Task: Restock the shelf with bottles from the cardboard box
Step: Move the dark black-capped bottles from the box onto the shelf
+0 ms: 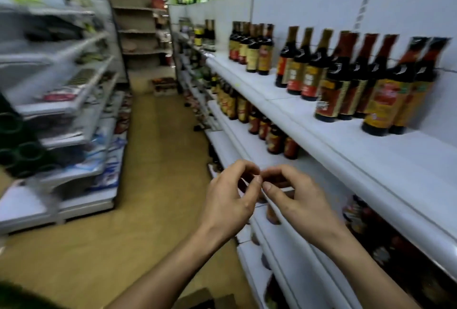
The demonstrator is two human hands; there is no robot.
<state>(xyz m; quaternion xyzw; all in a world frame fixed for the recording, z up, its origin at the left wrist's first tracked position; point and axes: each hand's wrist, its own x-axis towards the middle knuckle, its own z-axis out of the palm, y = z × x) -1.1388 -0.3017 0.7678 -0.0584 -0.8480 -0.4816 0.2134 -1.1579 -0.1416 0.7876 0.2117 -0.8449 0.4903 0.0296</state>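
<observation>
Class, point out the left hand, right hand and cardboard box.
left hand (230,195): head view, back of the hand.
right hand (300,200): head view, back of the hand.
cardboard box (195,296): head view, brown flap.

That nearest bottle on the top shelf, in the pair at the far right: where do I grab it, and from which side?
Probably best to grip the bottle round its slim neck, coming from the aisle side. It stands upright, another bottle sits close beside it and the back panel is right behind, so the body is hard to wrap.
</observation>
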